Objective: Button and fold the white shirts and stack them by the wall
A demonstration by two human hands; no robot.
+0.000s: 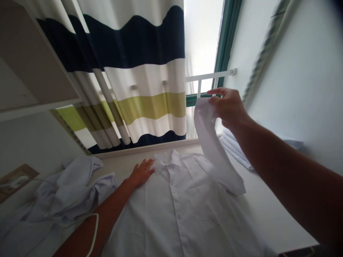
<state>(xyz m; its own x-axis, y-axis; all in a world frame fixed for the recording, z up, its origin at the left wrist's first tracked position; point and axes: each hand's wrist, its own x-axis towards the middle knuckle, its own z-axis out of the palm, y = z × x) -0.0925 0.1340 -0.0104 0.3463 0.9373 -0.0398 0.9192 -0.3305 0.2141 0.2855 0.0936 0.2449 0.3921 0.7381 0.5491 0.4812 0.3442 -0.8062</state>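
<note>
A white button-up shirt lies front side up across the white tabletop, its collar pointing toward the window. Flat on the shirt's left shoulder area, beside the collar, rests my left hand with its fingers stretched out. My right hand is raised above the table at the right and pinches the edge of the shirt's sleeve between thumb and fingers. The lifted sleeve hangs down from that grip and folds back toward the shirt's shoulder.
Crumpled white clothes are heaped at the left, with a white cable running over my left forearm. Folded white shirts are stacked at the back right. Behind the table hang striped curtains and a white window rail. A wall socket is at the left.
</note>
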